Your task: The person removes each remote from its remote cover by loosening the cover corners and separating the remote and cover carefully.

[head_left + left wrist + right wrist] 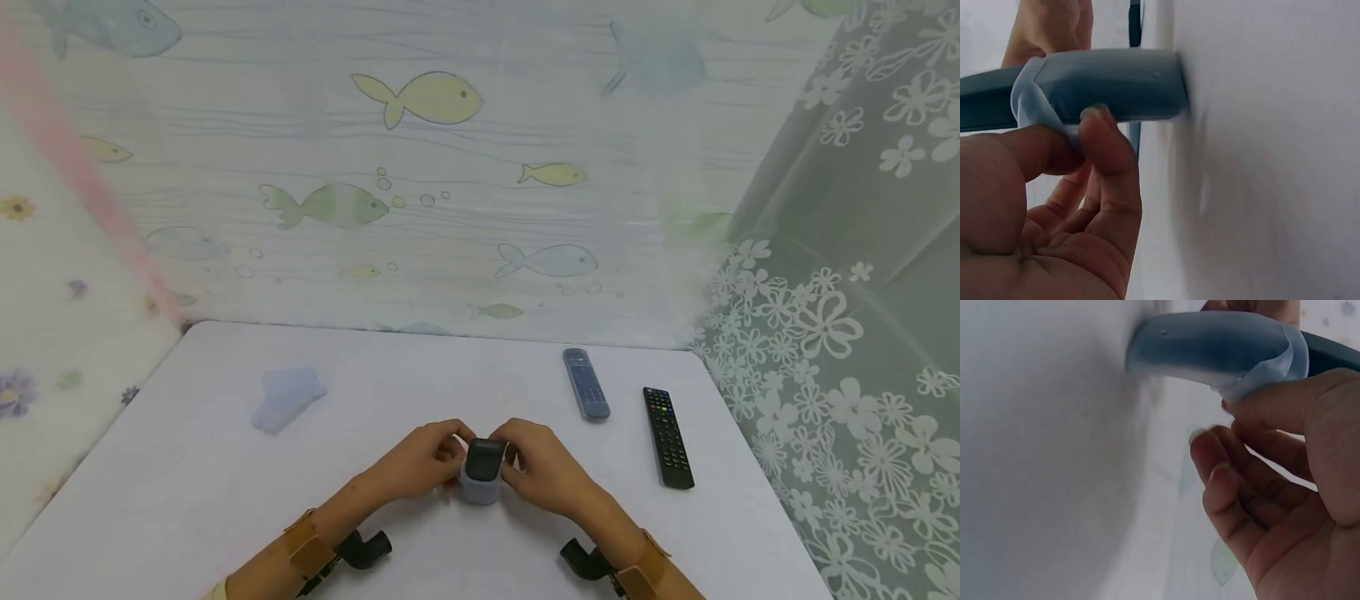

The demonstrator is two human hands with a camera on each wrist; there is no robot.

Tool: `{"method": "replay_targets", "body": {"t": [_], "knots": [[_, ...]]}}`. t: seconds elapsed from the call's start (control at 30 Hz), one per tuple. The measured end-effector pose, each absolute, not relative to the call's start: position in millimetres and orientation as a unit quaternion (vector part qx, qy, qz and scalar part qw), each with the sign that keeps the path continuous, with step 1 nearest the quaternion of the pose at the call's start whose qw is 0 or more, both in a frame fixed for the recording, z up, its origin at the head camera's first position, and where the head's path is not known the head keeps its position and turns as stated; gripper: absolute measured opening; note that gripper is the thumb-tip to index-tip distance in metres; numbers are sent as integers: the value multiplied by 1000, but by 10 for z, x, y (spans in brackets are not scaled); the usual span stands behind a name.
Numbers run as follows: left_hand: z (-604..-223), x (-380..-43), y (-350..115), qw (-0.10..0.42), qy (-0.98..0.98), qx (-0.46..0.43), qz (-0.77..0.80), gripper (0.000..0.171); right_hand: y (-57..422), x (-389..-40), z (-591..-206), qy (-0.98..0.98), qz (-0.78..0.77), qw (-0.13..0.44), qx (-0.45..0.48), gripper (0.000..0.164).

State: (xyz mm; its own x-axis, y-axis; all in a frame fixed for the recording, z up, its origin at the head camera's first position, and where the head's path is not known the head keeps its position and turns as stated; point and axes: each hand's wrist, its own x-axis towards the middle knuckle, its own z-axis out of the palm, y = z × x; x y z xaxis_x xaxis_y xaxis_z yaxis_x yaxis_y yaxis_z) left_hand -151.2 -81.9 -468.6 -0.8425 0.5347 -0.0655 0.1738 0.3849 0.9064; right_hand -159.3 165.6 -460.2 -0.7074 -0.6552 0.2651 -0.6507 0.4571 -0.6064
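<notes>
Between my two hands a dark remote control (485, 458) is held on end, its lower part inside a translucent bluish silicone cover (480, 493). The cover's rim (1032, 94) is folded over, and dark casing sticks out past it. My left hand (422, 458) pinches that rim between thumb and finger. From the other side, my right hand (551, 467) grips the rim, its thumb (1272, 409) lying along it and the other fingers curled below. The cover's closed end is close to the tabletop in both wrist views; whether it touches cannot be told.
On the white table (187, 500), a loose translucent cover (288, 398) lies at the left. To the right are a remote in a bluish cover (586, 383) and a bare black remote (667, 437). Fish-patterned fabric (450, 250) hangs behind; lace curtain (847, 400) borders the right.
</notes>
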Motion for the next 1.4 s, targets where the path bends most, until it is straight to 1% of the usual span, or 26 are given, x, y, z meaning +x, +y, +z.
{"method": "replay_targets", "body": {"t": [0.07,0.13,0.27,0.4,0.5,0.63,0.83,1.0,1.13,1.23,1.4], "knots": [[-4727,-1531,-825,190,798,211,531,26,1679,-1604,-4597,856,-349,-12,-381,32],[-4763,-1544,-827,200,785,200,551,26,1699,-1613,-4584,855,-343,-14,-388,31],[-4824,-1568,-828,218,765,151,587,28,1743,-1628,-4535,842,-354,19,-407,36],[-4858,-1581,-830,231,737,103,627,34,1793,-1635,-4484,827,-390,66,-400,40],[-4856,-1578,-827,241,718,88,647,36,1802,-1630,-4455,827,-404,72,-385,42],[-4829,-1569,-809,260,695,80,666,36,1783,-1610,-4412,838,-405,43,-364,40],[-4809,-1560,-795,282,676,80,676,33,1734,-1579,-4375,845,-409,-4,-345,30],[-4784,-1551,-794,298,662,88,682,28,1698,-1548,-4366,844,-423,-27,-330,24],[-4752,-1570,-809,305,645,91,695,23,1695,-1523,-4334,832,-454,-32,-319,21],[-4729,-1594,-824,307,633,89,705,31,1704,-1512,-4306,823,-475,-30,-311,22],[-4679,-1607,-861,309,618,98,716,55,1722,-1514,-4292,820,-481,-38,-308,32]]}}
